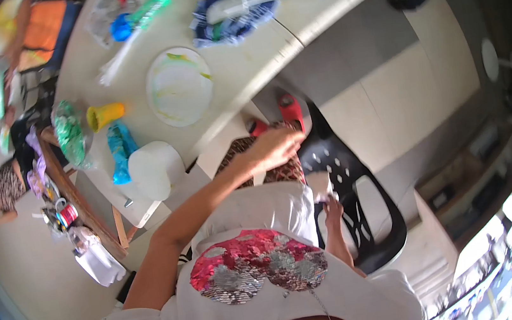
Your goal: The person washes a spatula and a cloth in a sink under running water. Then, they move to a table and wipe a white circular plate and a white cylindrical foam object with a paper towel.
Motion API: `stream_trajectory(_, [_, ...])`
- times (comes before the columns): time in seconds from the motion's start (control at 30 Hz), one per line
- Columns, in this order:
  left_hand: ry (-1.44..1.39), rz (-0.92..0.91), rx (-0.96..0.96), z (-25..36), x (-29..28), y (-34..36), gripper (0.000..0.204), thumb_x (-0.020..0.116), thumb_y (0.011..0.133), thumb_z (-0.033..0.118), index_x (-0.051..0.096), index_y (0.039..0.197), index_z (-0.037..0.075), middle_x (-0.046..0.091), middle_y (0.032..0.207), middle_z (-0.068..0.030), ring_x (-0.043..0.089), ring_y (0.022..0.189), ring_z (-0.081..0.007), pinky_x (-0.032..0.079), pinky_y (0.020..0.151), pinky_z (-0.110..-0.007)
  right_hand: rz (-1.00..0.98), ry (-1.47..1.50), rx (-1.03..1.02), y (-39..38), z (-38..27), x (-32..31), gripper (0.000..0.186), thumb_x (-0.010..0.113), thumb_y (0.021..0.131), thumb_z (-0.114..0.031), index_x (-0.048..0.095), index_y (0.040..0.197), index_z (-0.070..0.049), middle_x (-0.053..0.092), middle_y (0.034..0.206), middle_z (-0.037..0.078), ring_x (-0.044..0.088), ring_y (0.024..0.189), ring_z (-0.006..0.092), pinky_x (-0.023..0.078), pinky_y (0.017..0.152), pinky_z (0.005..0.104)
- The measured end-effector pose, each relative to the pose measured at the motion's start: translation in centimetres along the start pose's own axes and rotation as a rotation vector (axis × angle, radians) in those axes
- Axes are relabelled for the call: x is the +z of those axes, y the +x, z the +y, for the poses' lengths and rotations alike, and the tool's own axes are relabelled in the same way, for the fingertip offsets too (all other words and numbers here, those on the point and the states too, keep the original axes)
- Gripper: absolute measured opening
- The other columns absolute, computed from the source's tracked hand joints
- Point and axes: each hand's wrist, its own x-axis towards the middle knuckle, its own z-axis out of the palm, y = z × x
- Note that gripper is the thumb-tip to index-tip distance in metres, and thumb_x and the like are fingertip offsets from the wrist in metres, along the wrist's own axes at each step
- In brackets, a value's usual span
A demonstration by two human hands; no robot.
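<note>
My left hand (277, 149) reaches across over my lap, blurred, its fingers loosely bent and slightly apart with nothing visible in them. Below it are my patterned brown trousers (236, 156) and a white shirt with pink and silver sequins (256, 262). Low at my right side, my right hand (332, 207) is closed beside a white, soft-looking piece (320, 185). What its fingers hold is too small and blurred to make out. A black plastic chair (364, 210) with cut-out holes stands just right of this hand.
Ahead is a pale table (244, 65) bearing a stained white plate (180, 86), a yellow cup (105, 116), a blue plastic-wrapped item (119, 152), a green plastic bundle (69, 133) and a dark blue bundle with a white utensil (235, 14). Another person (4, 191) is at far left. Shelving (469, 178) stands right.
</note>
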Motion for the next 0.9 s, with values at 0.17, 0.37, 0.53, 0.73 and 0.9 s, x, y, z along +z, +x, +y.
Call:
stream_trajectory(0.17, [0.018, -0.043, -0.075, -1.5, 2.1, 4.6, 0.025, 0.051, 0.084, 0.015, 0.054, 0.108, 0.006, 0.058, 0.086, -0.0157, 0.057, 0.077, -0.0303, 0.047, 0.070, -0.038, 0.381, -0.045, -0.132, 3.2, 1.3, 0.4, 0.028, 0.055, 0.084, -0.024, 0.059, 0.100, -0.001, 0.059, 0.090, 0.005, 0.055, 0.084, 0.0154, 0.044, 0.072, 0.0302])
stream_trajectory(0.37, [0.072, -0.093, 0.039, -1.3, 6.5, 7.6, 0.025, 0.051, 0.085, 0.014, 0.053, 0.108, 0.003, 0.060, 0.093, -0.0148, 0.058, 0.080, -0.0299, 0.046, 0.073, -0.037, 0.515, -0.373, -0.414, 1.4, 0.0, 0.2, 0.026, 0.045, 0.087, -0.015, 0.057, 0.100, 0.004, 0.058, 0.091, 0.013, 0.054, 0.082, 0.0195, 0.042, 0.070, 0.0308])
stream_trajectory(0.53, [0.062, -0.216, 0.005, 1.6, 8.4, 7.4, 0.026, 0.050, 0.086, 0.014, 0.052, 0.109, 0.003, 0.058, 0.096, -0.0150, 0.057, 0.082, -0.0299, 0.046, 0.074, -0.037, 0.611, -0.448, -0.489, -0.8, 0.1, -1.3, 0.027, 0.044, 0.088, -0.015, 0.057, 0.102, 0.004, 0.056, 0.101, 0.017, 0.055, 0.091, 0.0287, 0.043, 0.077, 0.0333])
stream_trajectory(0.73, [0.090, -0.165, 0.113, 2.4, 10.9, 5.7, 0.025, 0.051, 0.085, 0.013, 0.053, 0.108, 0.004, 0.057, 0.090, -0.0135, 0.056, 0.079, -0.0283, 0.046, 0.072, -0.036, 0.541, -0.436, -0.476, -3.7, -0.1, -1.9, 0.022, 0.047, 0.087, -0.015, 0.058, 0.098, 0.001, 0.059, 0.092, 0.014, 0.056, 0.081, 0.0252, 0.043, 0.072, 0.0316])
stream_trajectory(0.9, [0.155, -0.270, 0.177, 2.0, 12.6, 3.3, 0.029, 0.057, 0.078, 0.010, 0.055, 0.106, 0.004, 0.056, 0.098, -0.0108, 0.054, 0.092, -0.0261, 0.043, 0.083, -0.036, 0.310, -0.453, -0.612, -6.2, -2.4, -0.6, 0.018, 0.049, 0.087, -0.012, 0.059, 0.095, 0.001, 0.059, 0.088, 0.009, 0.056, 0.081, 0.0206, 0.042, 0.072, 0.0287])
